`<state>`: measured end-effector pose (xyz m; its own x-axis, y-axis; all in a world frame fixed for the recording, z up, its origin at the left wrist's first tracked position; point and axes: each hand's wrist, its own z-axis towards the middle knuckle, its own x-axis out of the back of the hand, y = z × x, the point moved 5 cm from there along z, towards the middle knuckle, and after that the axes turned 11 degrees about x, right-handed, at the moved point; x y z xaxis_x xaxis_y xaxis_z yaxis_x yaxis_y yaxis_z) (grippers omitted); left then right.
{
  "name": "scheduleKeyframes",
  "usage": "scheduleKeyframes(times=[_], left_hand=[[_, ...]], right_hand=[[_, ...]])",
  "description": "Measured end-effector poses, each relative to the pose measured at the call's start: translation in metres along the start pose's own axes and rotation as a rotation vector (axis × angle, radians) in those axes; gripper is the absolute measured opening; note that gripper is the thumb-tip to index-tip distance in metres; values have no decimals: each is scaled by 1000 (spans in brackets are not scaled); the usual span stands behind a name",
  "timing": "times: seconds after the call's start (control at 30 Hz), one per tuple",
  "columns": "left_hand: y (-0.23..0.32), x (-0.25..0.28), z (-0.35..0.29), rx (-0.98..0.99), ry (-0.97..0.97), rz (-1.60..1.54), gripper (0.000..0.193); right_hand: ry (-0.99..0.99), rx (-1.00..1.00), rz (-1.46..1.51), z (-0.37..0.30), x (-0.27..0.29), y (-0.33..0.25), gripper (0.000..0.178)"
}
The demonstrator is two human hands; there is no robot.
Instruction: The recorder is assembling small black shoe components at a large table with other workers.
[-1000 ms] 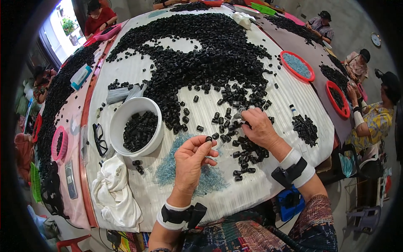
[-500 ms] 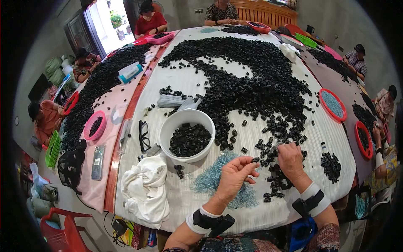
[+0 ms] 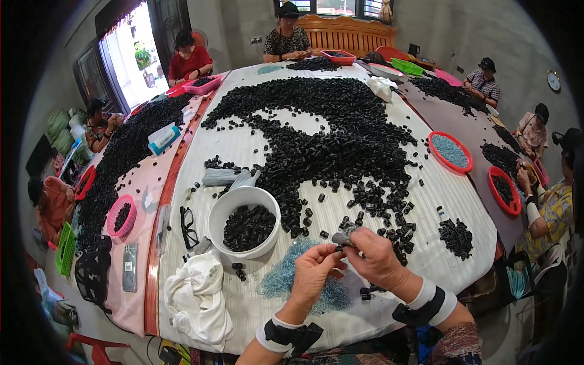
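Close together over the near part of the table are my left hand (image 3: 312, 271) and my right hand (image 3: 378, 260). Between its thumb and fingertips, the left one pinches a small black cylindrical piece (image 3: 340, 248). My right hand, fingers closed, grips a small grey bundle (image 3: 345, 235) right against that piece; what the bundle is made of I cannot make out. Below the hands lies a heap of tiny pale-blue beads (image 3: 281, 275). Just beyond spreads a large heap of black pieces (image 3: 340, 146). A white bucket (image 3: 263, 203) to the left holds more of them.
Beside the bucket lie black-framed glasses (image 3: 188, 227), a crumpled white cloth (image 3: 198, 298) and grey strips (image 3: 220, 177). A small black pile (image 3: 455, 238) sits at right, near a red tray of blue beads (image 3: 450, 152). Several people work around the table.
My right hand has left the black pieces and come left to meet my left hand, bringing the grey bundle to the piece held there. The whole view has shifted.
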<state>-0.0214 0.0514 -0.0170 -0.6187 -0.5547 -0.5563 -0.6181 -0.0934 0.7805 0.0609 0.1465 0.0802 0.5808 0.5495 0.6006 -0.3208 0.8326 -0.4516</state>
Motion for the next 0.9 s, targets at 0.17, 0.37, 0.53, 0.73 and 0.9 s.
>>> scheduleKeyframes(times=[0.17,0.37,0.53,0.73,0.9], left_hand=[[7,0,-6,-44,20,51,18],[3,-4,-3,-61,7,111,20],[8,-2,-6,-49,-8,116,18],[4,-5,-6,-38,9,176,17],[5,-3,-7,-52,7,170,17]], right_hand=[[3,19,-48,4,-3,-7,12],[17,46,-128,1,-1,-6,13],[-74,66,-168,4,-8,-9,13],[-98,76,-187,1,-6,-11,14],[-117,16,-185,1,-9,-5,11]])
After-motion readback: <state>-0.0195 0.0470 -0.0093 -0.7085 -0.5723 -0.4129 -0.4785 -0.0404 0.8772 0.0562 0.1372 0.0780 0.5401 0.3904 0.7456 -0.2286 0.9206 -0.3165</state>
